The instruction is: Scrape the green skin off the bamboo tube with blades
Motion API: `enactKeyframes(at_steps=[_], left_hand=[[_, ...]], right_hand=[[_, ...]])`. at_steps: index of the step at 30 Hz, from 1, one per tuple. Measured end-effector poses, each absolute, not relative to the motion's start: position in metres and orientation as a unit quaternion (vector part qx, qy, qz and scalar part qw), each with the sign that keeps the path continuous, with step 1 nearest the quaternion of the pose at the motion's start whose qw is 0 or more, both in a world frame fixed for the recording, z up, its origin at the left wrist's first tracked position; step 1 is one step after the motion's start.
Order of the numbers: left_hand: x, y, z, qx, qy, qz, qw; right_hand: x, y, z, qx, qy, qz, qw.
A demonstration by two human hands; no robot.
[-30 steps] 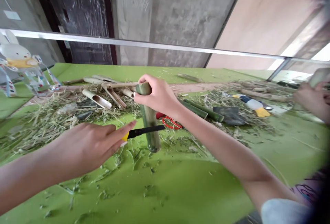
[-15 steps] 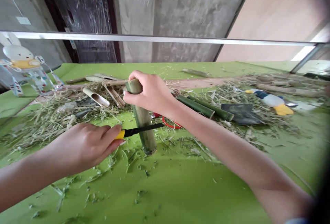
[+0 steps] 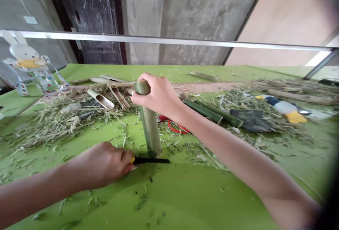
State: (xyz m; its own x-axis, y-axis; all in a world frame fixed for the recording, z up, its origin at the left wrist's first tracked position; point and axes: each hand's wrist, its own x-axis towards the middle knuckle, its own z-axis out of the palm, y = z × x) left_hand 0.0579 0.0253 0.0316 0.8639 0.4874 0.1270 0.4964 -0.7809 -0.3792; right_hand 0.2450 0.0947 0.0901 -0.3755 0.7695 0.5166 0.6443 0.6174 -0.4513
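My right hand point(image 3: 159, 94) is wrapped round the upper end of a pale green bamboo piece point(image 3: 151, 129), which stands slightly tilted with its lower end on the green table point(image 3: 190, 194). Lower left, my left hand point(image 3: 106, 163) grips the yellow handle of a knife point(image 3: 150, 160). The dark blade points right, at the foot of the bamboo; whether it touches the bamboo is unclear. Small green shavings lie around. Behind the bamboo are a red-handled tool point(image 3: 162, 118) and a red loop point(image 3: 178, 127).
Shavings point(image 3: 53, 124) and split bamboo point(image 3: 100, 99) lie at the left, near a rabbit figure point(image 3: 25, 55). At the right are green bamboo lengths point(image 3: 202, 111), a dark sheet point(image 3: 250, 119) and a duck-like toy point(image 3: 283, 106). A metal rail point(image 3: 185, 41) crosses behind.
My left hand has moved down with the knife, bringing the blade from the middle of the bamboo to its foot. My right hand keeps its hold; the whole view has shifted slightly.
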Motion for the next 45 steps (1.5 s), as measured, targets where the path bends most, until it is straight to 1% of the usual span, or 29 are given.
enactKeyframes(at_steps=[2, 5, 8, 10, 13, 16, 18, 20, 23, 25, 27, 31, 34, 36, 38, 41, 43, 45], left_hand=[[0.057, 0.027, 0.032, -0.944, -0.268, -0.019, 0.191], [0.054, 0.034, 0.037, -0.918, -0.336, -0.043, 0.206], [0.052, 0.039, 0.036, -0.941, -0.283, -0.035, 0.183], [0.052, 0.039, 0.032, -0.946, -0.256, -0.029, 0.197], [0.050, 0.036, 0.028, -0.937, -0.264, -0.034, 0.226], [0.044, 0.032, 0.028, -0.941, -0.282, -0.031, 0.184], [0.037, 0.029, 0.026, -0.939, -0.305, -0.010, 0.161], [0.026, 0.028, 0.022, -0.931, -0.331, 0.014, 0.151], [0.007, 0.031, 0.018, -0.920, -0.370, 0.012, 0.125], [-0.002, 0.035, 0.020, -0.903, -0.413, -0.037, 0.111], [-0.004, 0.042, 0.029, -0.878, -0.457, -0.102, 0.099], [0.019, 0.061, 0.060, -0.830, -0.516, -0.198, 0.068], [0.053, 0.085, 0.077, -0.768, -0.572, -0.278, 0.067], [0.076, 0.105, 0.079, -0.752, -0.580, -0.311, 0.034], [0.094, 0.121, 0.074, -0.743, -0.589, -0.317, 0.015], [0.110, 0.135, 0.061, -0.787, -0.523, -0.319, 0.076], [0.111, 0.137, 0.053, -0.812, -0.494, -0.286, 0.124], [0.107, 0.137, 0.048, -0.817, -0.498, -0.247, 0.150]], right_hand=[[0.245, 0.097, 0.089, -0.430, -0.823, 0.098, 0.359], [0.246, 0.099, 0.088, -0.432, -0.819, 0.104, 0.362], [0.247, 0.102, 0.088, -0.427, -0.823, 0.117, 0.357], [0.250, 0.105, 0.089, -0.416, -0.831, 0.133, 0.345], [0.259, 0.110, 0.093, -0.397, -0.848, 0.156, 0.315], [0.274, 0.113, 0.102, -0.400, -0.850, 0.191, 0.284], [0.285, 0.114, 0.107, -0.425, -0.827, 0.249, 0.271], [0.295, 0.115, 0.107, -0.448, -0.784, 0.283, 0.322], [0.304, 0.119, 0.095, -0.457, -0.675, 0.366, 0.448], [0.306, 0.125, 0.081, -0.462, -0.533, 0.464, 0.535], [0.306, 0.131, 0.067, -0.420, -0.316, 0.593, 0.609], [0.298, 0.140, 0.047, -0.375, -0.215, 0.616, 0.659], [0.284, 0.139, 0.046, -0.322, -0.183, 0.623, 0.689], [0.275, 0.137, 0.049, -0.287, -0.181, 0.634, 0.695], [0.269, 0.132, 0.051, -0.258, -0.193, 0.647, 0.691], [0.271, 0.123, 0.052, -0.229, -0.234, 0.663, 0.673], [0.276, 0.116, 0.050, -0.212, -0.278, 0.669, 0.656], [0.279, 0.111, 0.048, -0.199, -0.340, 0.661, 0.638]])
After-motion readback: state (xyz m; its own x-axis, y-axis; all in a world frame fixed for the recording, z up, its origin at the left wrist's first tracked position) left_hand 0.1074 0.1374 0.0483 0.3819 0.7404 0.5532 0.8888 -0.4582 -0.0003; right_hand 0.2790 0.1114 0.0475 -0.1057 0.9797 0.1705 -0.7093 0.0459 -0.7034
